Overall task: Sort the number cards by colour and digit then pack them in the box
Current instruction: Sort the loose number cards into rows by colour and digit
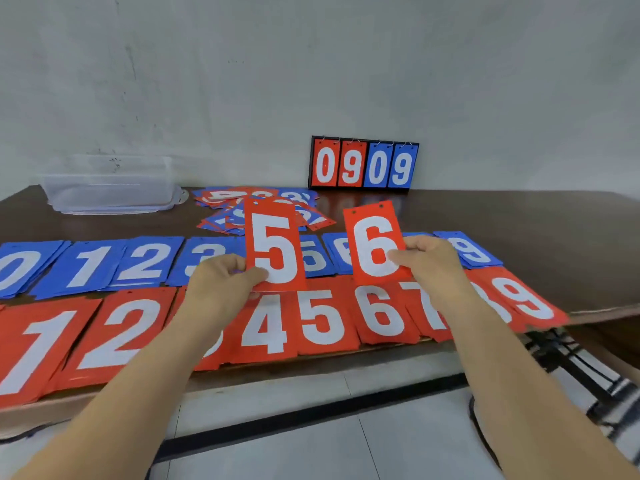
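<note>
My left hand (pixel 221 284) pinches a red card with a white 5 (pixel 273 244) by its lower left edge, held upright above the table. My right hand (pixel 433 263) pinches a red card with a white 6 (pixel 375 242) at its lower right edge. Below them lies a row of red card piles (pixel 322 322), ordered by digit along the table's front edge. Behind it runs a row of blue card piles (pixel 138 261). A loose heap of mixed red and blue cards (pixel 249 202) lies farther back. The clear plastic box (pixel 110 185) stands at the back left.
A small flip scoreboard (pixel 363 166) reading 0909 stands against the wall at the back. The dark wooden table (pixel 519 233) has bare surface on its right side. Black cables and a stand (pixel 568 362) hang off the table's right front corner.
</note>
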### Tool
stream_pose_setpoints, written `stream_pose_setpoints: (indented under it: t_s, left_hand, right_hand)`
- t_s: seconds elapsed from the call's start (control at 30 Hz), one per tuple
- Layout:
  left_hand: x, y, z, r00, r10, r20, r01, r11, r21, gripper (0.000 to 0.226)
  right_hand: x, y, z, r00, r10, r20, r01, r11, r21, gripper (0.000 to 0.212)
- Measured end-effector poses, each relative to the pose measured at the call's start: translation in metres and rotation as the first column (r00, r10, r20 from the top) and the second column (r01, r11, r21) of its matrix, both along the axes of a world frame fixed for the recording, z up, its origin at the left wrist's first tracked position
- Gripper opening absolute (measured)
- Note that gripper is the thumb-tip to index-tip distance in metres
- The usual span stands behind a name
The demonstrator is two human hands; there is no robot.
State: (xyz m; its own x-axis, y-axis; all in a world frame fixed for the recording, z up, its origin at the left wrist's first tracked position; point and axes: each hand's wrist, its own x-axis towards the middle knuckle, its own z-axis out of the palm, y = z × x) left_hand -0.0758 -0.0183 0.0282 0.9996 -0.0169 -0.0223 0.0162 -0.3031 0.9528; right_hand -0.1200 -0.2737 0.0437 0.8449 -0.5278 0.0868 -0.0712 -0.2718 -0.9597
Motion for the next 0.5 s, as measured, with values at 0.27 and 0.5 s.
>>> stream_pose_setpoints:
  t_s: [0.27,0.5]
  left_hand:
    - [-0.032,-0.039,-0.024,0.998,0.014,0.055,-0.024,0.980,0.196,0.019]
    - [-0.056,-0.064,-0.045,0.973,0.115,0.200,-0.197,0.864,0.464,0.016]
  right_hand:
    - [-0.030,-0.013,-0.034,0.998,0.035,-0.061,-0.041,0.993,-0.107,0.019]
    - [-0.033,-0.013,-0.054,0.984,-0.099,-0.146,0.021,0.888,-0.459,0.037]
